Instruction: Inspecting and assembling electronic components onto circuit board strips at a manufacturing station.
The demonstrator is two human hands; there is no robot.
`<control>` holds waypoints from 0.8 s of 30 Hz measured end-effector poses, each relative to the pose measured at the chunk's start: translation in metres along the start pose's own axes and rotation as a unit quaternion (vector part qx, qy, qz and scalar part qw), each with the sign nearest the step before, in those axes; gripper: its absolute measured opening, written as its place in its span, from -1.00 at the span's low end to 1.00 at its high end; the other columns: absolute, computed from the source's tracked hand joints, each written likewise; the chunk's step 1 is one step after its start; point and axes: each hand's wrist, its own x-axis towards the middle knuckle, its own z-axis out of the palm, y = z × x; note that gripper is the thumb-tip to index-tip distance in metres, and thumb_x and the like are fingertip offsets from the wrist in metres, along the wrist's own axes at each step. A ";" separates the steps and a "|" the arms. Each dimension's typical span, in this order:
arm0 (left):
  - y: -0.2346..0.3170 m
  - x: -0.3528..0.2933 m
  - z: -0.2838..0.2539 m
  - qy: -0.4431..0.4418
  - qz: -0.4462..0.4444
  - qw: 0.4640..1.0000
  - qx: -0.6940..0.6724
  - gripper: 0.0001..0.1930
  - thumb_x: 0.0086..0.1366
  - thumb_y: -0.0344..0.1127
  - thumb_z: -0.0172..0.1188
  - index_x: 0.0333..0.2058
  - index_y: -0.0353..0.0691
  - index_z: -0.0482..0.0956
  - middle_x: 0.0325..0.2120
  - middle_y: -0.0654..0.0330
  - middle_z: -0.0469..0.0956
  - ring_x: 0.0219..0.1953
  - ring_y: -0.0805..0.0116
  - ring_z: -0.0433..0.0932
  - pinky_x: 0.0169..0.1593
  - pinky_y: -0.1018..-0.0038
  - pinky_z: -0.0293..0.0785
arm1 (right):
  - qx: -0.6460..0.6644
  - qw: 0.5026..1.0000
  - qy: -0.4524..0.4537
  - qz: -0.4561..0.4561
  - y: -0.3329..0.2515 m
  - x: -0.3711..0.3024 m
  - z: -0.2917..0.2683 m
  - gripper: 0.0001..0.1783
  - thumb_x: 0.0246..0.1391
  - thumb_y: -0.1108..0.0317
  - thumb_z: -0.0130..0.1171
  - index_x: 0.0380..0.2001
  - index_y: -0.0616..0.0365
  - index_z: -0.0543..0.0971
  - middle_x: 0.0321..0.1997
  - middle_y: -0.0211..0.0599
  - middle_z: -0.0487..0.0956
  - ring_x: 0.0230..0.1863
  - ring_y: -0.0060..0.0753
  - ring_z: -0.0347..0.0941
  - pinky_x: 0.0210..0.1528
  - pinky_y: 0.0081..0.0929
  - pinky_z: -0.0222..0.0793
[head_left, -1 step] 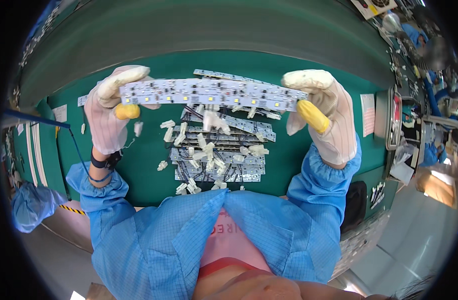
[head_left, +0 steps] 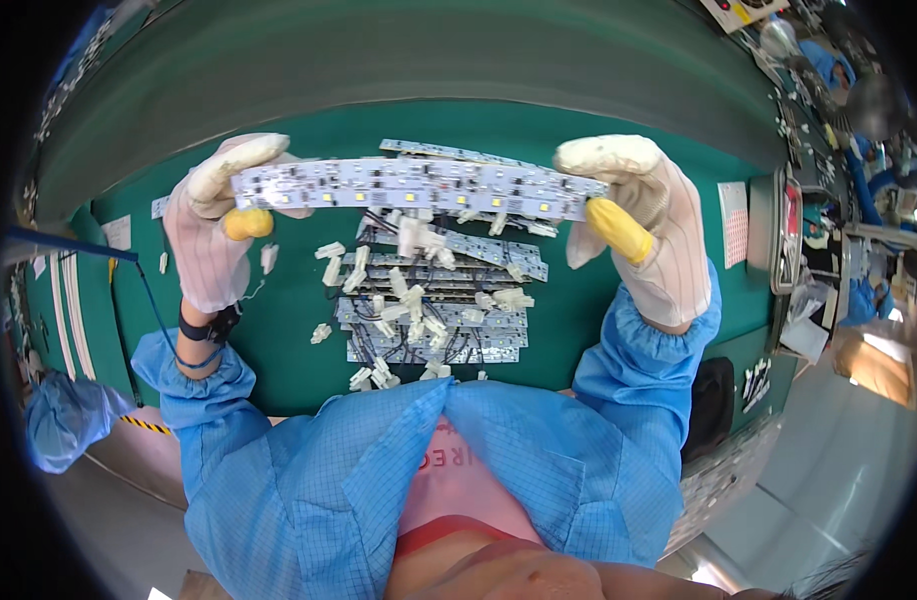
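A long white LED circuit board (head_left: 419,184) with small dark parts and yellow LEDs is held up level above the bench. My left hand (head_left: 224,215), in a white glove with yellow covering at the thumb, pinches its left end. The right end is gripped by my right hand (head_left: 639,225), gloved the same way. Below and behind it lies a pile of similar boards (head_left: 499,318) with dark wires. White plastic connectors (head_left: 409,310) lie scattered over that pile. Another board (head_left: 459,152) pokes out above the held one, partly covered by it.
The green mat (head_left: 289,340) covers the bench. A loose white connector (head_left: 269,258) lies by my left wrist, which wears a black band (head_left: 214,325) with a blue cord (head_left: 154,300). On the right are a marked paper sheet (head_left: 735,222) and a metal-rimmed tray (head_left: 785,235).
The held board and both hands have shifted very slightly left in the picture. The board's left part now catches a bright glare. Both grips are unchanged.
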 end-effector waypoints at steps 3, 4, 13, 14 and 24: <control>0.005 0.006 0.006 0.034 -0.087 0.995 0.031 -0.38 0.14 -0.04 0.34 0.04 -0.39 0.48 -0.13 0.06 0.58 -0.27 0.39 0.63 -0.14 0.58 0.49 | 0.024 0.999 -0.026 -0.019 0.002 0.000 0.002 -0.40 0.08 0.05 0.28 -0.02 0.36 0.45 -0.34 -0.21 0.58 -0.56 -0.57 0.50 -0.47 -0.73 0.37; 0.007 0.007 0.010 0.037 -0.100 0.993 0.047 -0.47 0.21 -0.07 0.27 0.03 -0.34 0.50 -0.24 0.08 0.65 -0.26 0.47 0.62 -0.13 0.61 0.45 | 0.049 0.998 -0.042 -0.023 0.001 0.000 0.003 -0.37 0.07 0.02 0.28 -0.01 0.36 0.44 -0.32 -0.17 0.58 -0.54 -0.55 0.52 -0.48 -0.72 0.39; 0.011 0.017 0.000 -0.075 -0.090 0.958 0.262 -0.65 0.22 -0.31 0.22 -0.03 -0.29 0.56 -0.26 0.19 0.65 -0.31 0.49 0.60 -0.15 0.60 0.45 | 0.138 0.979 -0.149 0.016 0.003 0.001 -0.014 -0.42 0.13 0.23 0.25 0.10 0.36 0.34 0.00 -0.07 0.50 -0.03 -0.34 0.50 -0.26 -0.55 0.59; 0.010 0.015 -0.001 -0.076 -0.088 0.954 0.275 -0.63 0.24 -0.26 0.22 -0.02 -0.30 0.55 -0.24 0.18 0.65 -0.31 0.49 0.60 -0.16 0.59 0.45 | 0.139 0.978 -0.153 0.016 0.005 0.001 -0.013 -0.42 0.13 0.23 0.25 0.10 0.36 0.34 0.00 -0.07 0.50 -0.03 -0.34 0.50 -0.26 -0.55 0.59; 0.016 0.005 0.000 -0.028 -0.039 0.993 0.106 -0.47 0.17 -0.19 0.28 0.05 -0.40 0.48 -0.39 0.08 0.67 -0.32 0.47 0.65 -0.25 0.62 0.48 | -0.064 0.997 -0.018 -0.028 0.005 0.010 -0.001 -0.25 0.09 -0.28 0.12 -0.03 0.27 0.46 -0.49 -0.36 0.53 -0.56 -0.65 0.43 -0.45 -0.74 0.25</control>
